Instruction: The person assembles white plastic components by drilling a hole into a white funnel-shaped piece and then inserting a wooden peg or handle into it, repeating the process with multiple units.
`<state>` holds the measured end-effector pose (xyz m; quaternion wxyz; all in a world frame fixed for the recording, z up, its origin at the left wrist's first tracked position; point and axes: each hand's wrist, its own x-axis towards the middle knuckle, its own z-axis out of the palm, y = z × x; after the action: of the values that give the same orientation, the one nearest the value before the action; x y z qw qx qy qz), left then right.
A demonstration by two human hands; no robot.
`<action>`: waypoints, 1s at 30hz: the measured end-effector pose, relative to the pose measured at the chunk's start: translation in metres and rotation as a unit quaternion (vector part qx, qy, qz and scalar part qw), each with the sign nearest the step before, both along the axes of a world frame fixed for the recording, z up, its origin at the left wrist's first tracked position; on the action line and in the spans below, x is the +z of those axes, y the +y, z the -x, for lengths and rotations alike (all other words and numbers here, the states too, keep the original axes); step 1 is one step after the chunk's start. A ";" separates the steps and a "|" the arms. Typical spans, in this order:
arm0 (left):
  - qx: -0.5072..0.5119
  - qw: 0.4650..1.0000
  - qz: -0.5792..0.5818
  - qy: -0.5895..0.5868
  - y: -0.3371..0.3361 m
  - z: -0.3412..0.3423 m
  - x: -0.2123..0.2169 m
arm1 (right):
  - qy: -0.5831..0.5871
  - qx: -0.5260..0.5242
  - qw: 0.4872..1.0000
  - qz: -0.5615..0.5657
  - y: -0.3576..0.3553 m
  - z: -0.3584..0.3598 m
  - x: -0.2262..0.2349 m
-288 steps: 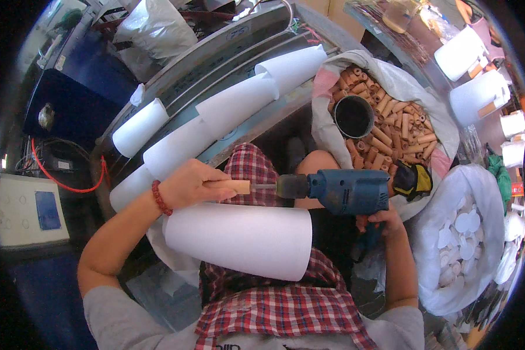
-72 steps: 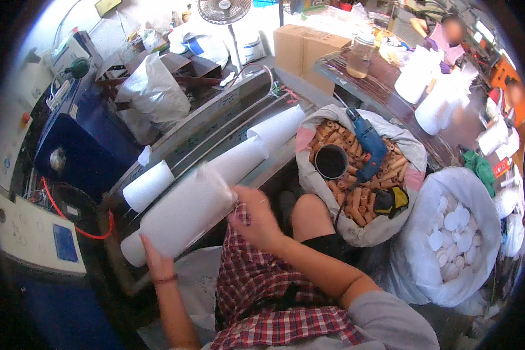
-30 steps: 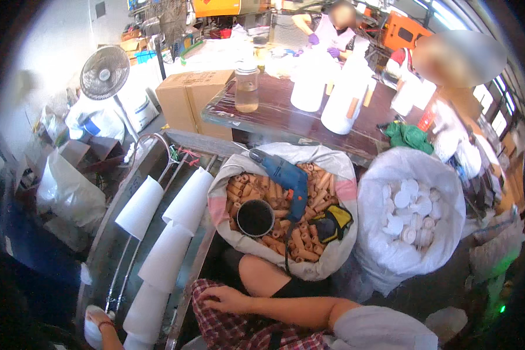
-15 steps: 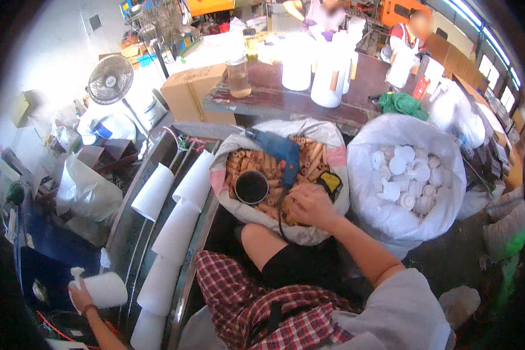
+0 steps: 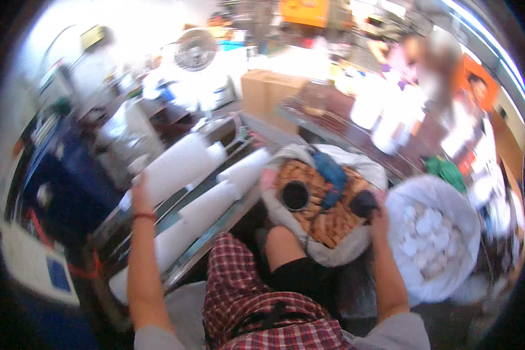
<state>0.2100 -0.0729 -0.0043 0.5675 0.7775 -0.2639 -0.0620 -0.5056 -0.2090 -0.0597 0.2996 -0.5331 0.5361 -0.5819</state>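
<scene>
Left hand [image 5: 139, 192] has its grip clenched on 1 white cone [image 5: 178, 166], centre-left; right hand [image 5: 372, 209] grips something dark over my sack of wooden pegs [image 5: 326, 219], can't tell what.

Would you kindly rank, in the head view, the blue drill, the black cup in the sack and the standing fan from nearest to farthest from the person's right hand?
From the right hand, at the sack's right edge:
1. Blue drill, just up and left, lying on the wooden pieces.
2. Black cup, further left in the same sack.
3. Standing fan, far off at the upper left.
</scene>
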 end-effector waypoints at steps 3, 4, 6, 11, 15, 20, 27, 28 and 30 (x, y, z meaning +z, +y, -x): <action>-0.023 0.980 0.168 0.105 -0.022 0.112 0.035 | -0.114 0.052 0.992 0.023 -0.029 -0.009 0.023; -0.075 0.960 0.248 0.101 -0.022 0.122 0.032 | -0.099 0.067 0.993 0.024 -0.030 -0.040 0.047; -0.084 0.955 0.268 0.100 -0.022 0.141 0.026 | -0.059 0.074 0.995 0.032 -0.029 -0.102 0.087; -0.108 0.942 0.270 0.167 -0.005 0.167 0.024 | -0.004 0.352 0.934 0.054 0.017 -0.305 0.162; -0.144 0.936 0.286 0.147 -0.014 0.157 -0.014 | 0.270 0.462 0.818 0.209 0.054 -0.426 0.171; -0.068 0.908 0.324 0.256 0.019 0.169 0.010 | 0.315 0.414 0.790 0.326 0.077 -0.467 0.140; -0.073 0.920 0.298 0.245 0.039 0.179 -0.005 | 0.431 0.311 0.779 0.332 0.041 -0.458 0.124; -0.065 0.922 0.301 0.236 0.041 0.184 -0.001 | 0.422 0.300 0.780 0.350 0.036 -0.458 0.122; -0.063 0.923 0.310 0.220 0.039 0.187 -0.003 | 0.350 0.489 0.699 0.387 0.034 -0.455 0.116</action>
<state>0.0232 -0.0336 -0.0074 0.8187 0.5112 -0.1873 -0.1823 -0.0505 -0.1751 0.0567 0.0994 -0.9545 -0.0064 -0.2809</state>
